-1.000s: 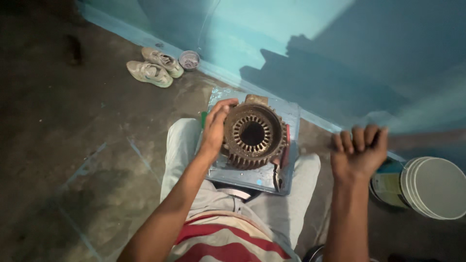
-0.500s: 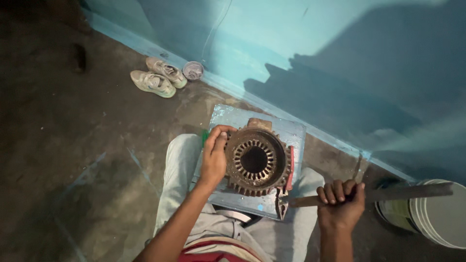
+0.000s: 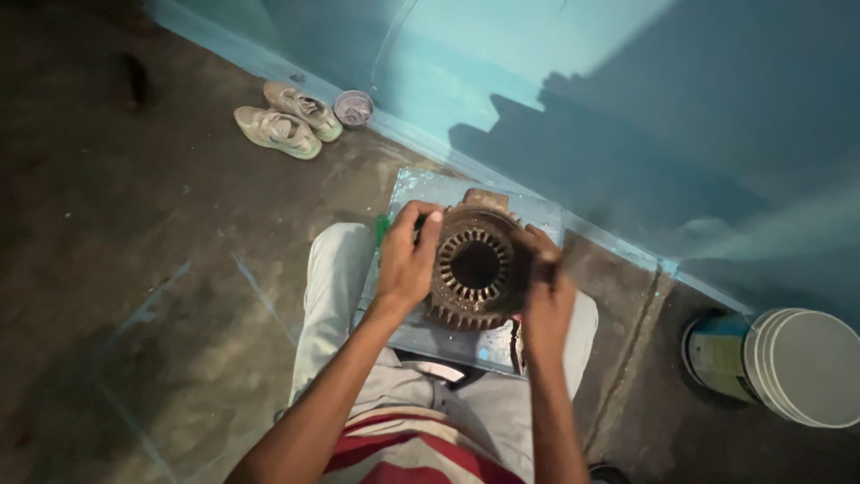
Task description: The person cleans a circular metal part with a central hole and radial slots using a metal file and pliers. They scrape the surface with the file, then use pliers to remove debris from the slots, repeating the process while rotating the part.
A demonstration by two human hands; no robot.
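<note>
Dark concrete floor (image 3: pixel 134 296), turquoise wall (image 3: pixel 555 81) across top of frame. Rusty slotted metal ring (image 3: pixel 473 266) at centre, lying on flat board (image 3: pixel 430 193) across person's lap. Left hand (image 3: pixel 408 262) curled over ring's left rim, fingers gripping edge. Right hand (image 3: pixel 546 296) closed on ring's right rim. Pair of pale shoes (image 3: pixel 287 121) upper left beside small round tin (image 3: pixel 353 108). White bucket (image 3: pixel 797 366) lower right, lying on side.
</note>
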